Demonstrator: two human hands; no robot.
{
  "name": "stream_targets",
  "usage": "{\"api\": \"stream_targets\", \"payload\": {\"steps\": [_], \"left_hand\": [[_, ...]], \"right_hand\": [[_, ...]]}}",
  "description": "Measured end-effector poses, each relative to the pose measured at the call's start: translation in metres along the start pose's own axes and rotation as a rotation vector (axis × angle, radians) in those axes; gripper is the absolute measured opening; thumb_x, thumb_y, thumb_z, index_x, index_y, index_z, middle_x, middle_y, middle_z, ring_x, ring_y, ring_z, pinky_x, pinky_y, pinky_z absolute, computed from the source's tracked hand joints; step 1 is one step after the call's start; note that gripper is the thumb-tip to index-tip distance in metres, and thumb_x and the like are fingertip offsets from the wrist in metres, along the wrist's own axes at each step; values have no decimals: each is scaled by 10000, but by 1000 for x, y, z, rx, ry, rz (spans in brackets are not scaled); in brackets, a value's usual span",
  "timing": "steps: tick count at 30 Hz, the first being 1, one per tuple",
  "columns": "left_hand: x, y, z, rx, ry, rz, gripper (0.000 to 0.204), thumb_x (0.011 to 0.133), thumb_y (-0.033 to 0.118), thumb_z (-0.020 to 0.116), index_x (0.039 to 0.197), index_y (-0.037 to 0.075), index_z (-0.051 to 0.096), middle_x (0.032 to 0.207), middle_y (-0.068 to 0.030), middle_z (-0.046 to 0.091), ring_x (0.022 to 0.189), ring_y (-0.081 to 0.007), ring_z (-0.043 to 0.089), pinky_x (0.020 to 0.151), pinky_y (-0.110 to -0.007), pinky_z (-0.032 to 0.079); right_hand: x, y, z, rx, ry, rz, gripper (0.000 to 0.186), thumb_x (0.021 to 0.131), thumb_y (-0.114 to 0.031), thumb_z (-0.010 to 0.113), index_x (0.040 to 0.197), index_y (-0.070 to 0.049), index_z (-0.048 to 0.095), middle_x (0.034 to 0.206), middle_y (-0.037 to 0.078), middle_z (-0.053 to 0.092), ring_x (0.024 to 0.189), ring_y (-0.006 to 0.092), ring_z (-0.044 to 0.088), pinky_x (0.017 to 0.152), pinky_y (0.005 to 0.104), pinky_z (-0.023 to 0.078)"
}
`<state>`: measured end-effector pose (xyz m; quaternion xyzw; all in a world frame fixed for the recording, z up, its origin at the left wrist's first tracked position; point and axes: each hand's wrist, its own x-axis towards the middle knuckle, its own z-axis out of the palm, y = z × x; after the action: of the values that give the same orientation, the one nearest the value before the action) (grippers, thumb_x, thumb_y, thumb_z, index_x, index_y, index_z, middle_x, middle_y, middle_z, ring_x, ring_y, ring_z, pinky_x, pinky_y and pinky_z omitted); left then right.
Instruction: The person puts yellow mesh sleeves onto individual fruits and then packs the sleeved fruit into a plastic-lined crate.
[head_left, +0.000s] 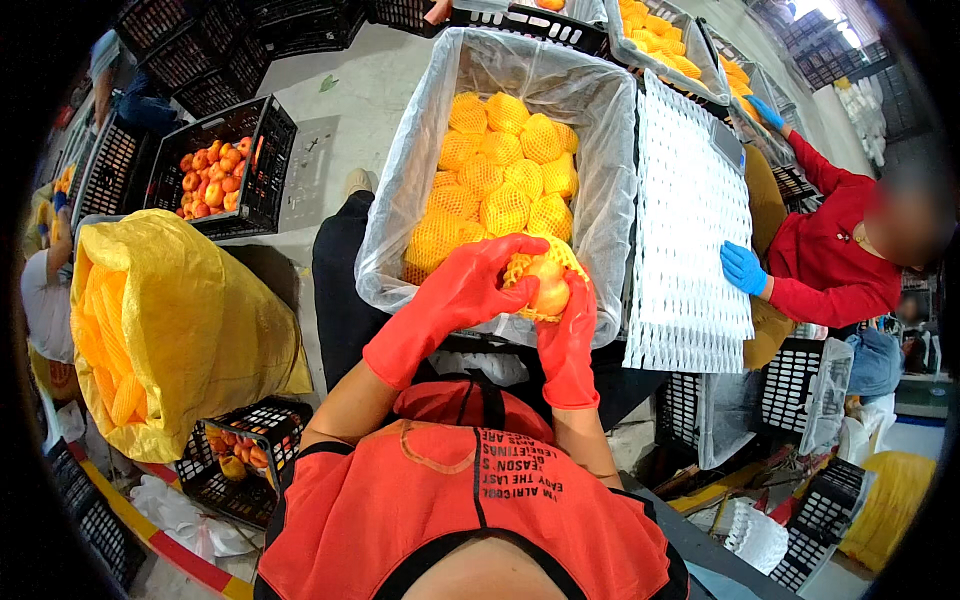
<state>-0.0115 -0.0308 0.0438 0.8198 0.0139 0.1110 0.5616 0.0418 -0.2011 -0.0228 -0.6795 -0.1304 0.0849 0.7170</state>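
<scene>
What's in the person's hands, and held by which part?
An orange-red fruit partly inside a yellow foam net: left hand at its left side, right hand at its right.

Angles bare forearms (345, 408) forward and inward. Holds red-gloved left grip (482, 280) and right grip (572, 332) close together ahead of torso (460, 490), with fingers (520, 244) curled inward.

You've got bright light over the lined crate (398, 190), and the fruit (550, 288) at its near edge shows crisp! Far beyond the crate, rightward, an opening (815, 8) glares white; right of the crate, a co-worker's head (908, 220) blurs; outermost, everything around it bends into black.
</scene>
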Motion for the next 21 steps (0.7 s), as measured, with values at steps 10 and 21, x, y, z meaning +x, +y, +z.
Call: {"api": "stream_targets", "payload": {"steps": [10,21], "left_hand": [[0,-9,11,-266,14,-149,440,823,160,724,1236,55,618,925,-66,662,759,-130,580,682,-296,481],[-4,0,1,-211,-26,-106,359,893,137,659,1236,49,600,886,4,621,738,-108,543,659,-277,464]], "right_hand": [[3,38,-22,-136,-70,-63,669,736,72,656,1362,-12,435,1316,230,485,1187,395,516,1009,431,444],[5,44,-15,-140,-36,-76,452,910,-244,564,1329,-88,495,1289,111,559,1181,255,570,927,392,513]]}}
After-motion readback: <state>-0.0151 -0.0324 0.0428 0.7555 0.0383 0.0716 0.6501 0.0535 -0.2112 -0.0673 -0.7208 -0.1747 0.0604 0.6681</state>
